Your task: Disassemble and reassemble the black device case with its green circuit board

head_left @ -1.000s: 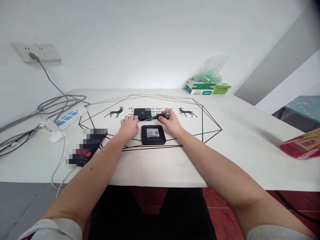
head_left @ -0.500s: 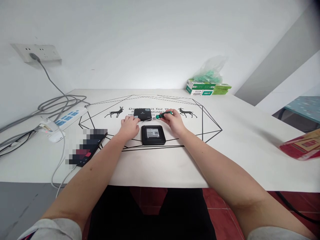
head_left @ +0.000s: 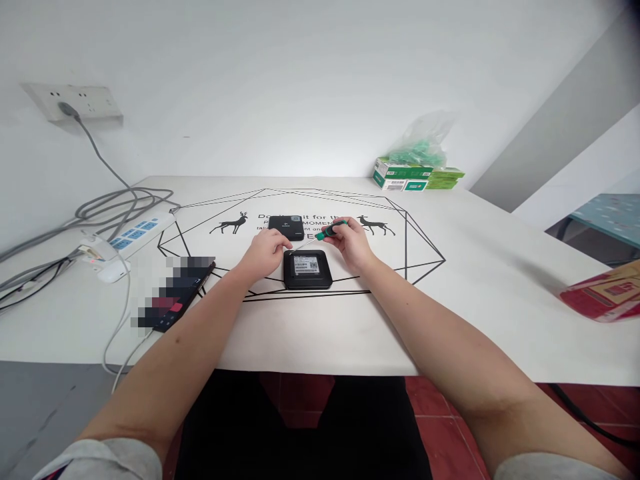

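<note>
My right hand (head_left: 354, 241) is closed around the green-and-black handle of a screwdriver (head_left: 327, 231). Its thin shaft slants left and down, ending by the upper left corner of a flat black device (head_left: 325, 273) that lies label side up. Beside that same corner is my left hand (head_left: 265, 253), fingers curled and fingertips close to the screwdriver's tip. Whatever those fingertips pinch is too small to make out. Behind, a second black box (head_left: 286, 228) with a small sticker lies flat on the mat.
On the left are a phone (head_left: 183, 297), a white power strip (head_left: 143, 233) and coiled grey cables (head_left: 125, 200). Green-and-white boxes (head_left: 405, 172) with a plastic bag (head_left: 423, 143) stand against the wall. A red package (head_left: 605, 293) sits at the right.
My left hand has shifted right and toward me, from beside the rear box to the front device's corner. The screwdriver tip has moved from near the rear box to that corner.
</note>
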Demonstrator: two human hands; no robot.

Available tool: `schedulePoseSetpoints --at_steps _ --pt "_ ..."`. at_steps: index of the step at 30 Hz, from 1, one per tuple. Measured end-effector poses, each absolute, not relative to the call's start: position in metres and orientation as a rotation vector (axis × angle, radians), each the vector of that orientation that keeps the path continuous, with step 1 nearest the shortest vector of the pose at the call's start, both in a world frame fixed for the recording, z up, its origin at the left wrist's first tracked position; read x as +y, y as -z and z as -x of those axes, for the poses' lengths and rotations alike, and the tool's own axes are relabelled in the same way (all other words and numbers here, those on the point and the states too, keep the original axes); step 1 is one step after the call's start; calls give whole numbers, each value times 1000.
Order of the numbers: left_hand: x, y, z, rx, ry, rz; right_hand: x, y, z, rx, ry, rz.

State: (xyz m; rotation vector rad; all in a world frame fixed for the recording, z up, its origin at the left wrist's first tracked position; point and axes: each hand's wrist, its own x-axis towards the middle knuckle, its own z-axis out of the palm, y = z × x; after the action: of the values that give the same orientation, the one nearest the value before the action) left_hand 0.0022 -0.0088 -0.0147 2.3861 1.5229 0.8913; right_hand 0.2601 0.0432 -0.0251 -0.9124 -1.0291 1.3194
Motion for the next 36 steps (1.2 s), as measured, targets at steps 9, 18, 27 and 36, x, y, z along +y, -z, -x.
schedulePoseSetpoints --at_steps 9,18,27,36 --pt "-6 20 0 1456 -889 -2442 43 23 -261 -987 -1318 892" --pt "-9 18 0 1395 -786 -2511 42 24 -258 -1027 -1316 904" --pt "-11 16 -1 1547 -832 -2440 46 25 -266 -1049 -1190 954" --pt "-7 9 3 2114 -834 -2086 39 33 -254 -1180 -1289 1002"
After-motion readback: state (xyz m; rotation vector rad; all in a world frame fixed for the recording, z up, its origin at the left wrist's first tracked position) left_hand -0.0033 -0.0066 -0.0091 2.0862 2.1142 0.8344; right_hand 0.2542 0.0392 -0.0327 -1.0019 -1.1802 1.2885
